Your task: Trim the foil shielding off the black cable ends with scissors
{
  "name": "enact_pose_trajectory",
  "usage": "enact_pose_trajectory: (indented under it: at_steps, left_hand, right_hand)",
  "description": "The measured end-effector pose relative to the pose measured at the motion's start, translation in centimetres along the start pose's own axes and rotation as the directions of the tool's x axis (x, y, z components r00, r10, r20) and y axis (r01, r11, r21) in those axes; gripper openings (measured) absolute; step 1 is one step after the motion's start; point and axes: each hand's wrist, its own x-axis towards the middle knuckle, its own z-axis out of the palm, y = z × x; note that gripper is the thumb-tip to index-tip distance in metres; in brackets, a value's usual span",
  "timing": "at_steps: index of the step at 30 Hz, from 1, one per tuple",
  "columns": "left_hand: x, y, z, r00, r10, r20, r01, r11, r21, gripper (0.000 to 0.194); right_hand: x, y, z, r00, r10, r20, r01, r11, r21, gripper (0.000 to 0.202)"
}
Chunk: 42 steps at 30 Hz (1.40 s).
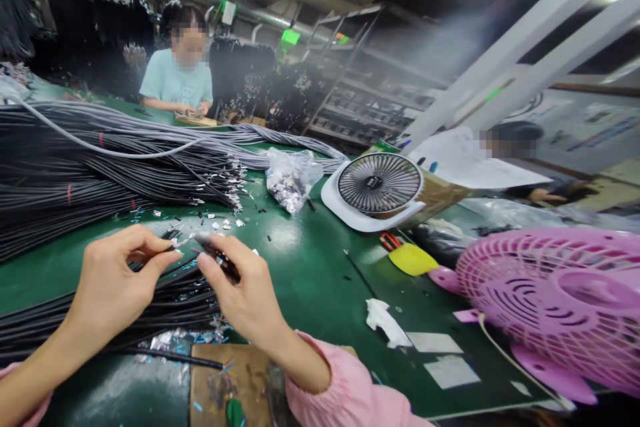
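Observation:
My left hand [117,275] pinches the end of a black cable [173,248] between thumb and fingers. Close beside it, my right hand [246,288] is closed round a small dark hand tool [227,265]; its grey tip is blurred and points at the cable end, and its exact kind is unclear. Below both hands lies a bundle of black cables [165,307], with blue bits and foil scraps at its ends. A single cable [175,355] crosses the brown board [210,383] nearest me.
Larger black cable bundles [125,180] and grey cables [240,137] lie further back on the green table [310,293]. Around them are a plastic bag of scraps [293,180], a white fan [380,183] and a pink fan [560,300]. Two other people sit further off.

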Motion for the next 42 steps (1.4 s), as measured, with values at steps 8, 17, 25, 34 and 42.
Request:
enact_pose_trajectory:
  at_steps: [8,17,25,34,42]
  left_hand:
    - [-1.2,-0.4,0.4,0.969,0.239,-0.067,-0.225,0.96,0.165,0.017]
    - [-1.6,-0.3,0.9,0.914,0.394,-0.097,-0.35,0.887,0.303,0.021]
    - [0.0,-0.3,0.2,0.981,0.098,0.167,-0.102,0.995,0.017,0.019]
    - [-1.2,-0.1,1.0,0.942,0.333,0.038,-0.334,0.924,0.186,0.022]
    - [-0.8,-0.4,0.7,0.929,0.35,0.118,-0.365,0.921,0.139,0.019]
  right_hand:
    - [0.1,-0.2,0.4,0.991,-0.108,0.085,0.106,0.994,0.023,0.026]
    - [0.1,-0.3,0.4,0.994,-0.051,0.097,0.049,0.998,0.03,0.021]
    - [0.2,-0.2,0.3,0.995,0.059,0.079,-0.063,0.997,0.053,0.023]
    - [0.9,-0.5,0.1,0.945,0.295,0.143,-0.327,0.88,0.345,0.028]
    - [0.5,-0.6,0.2,0.99,0.112,0.085,-0.132,0.952,0.278,0.025]
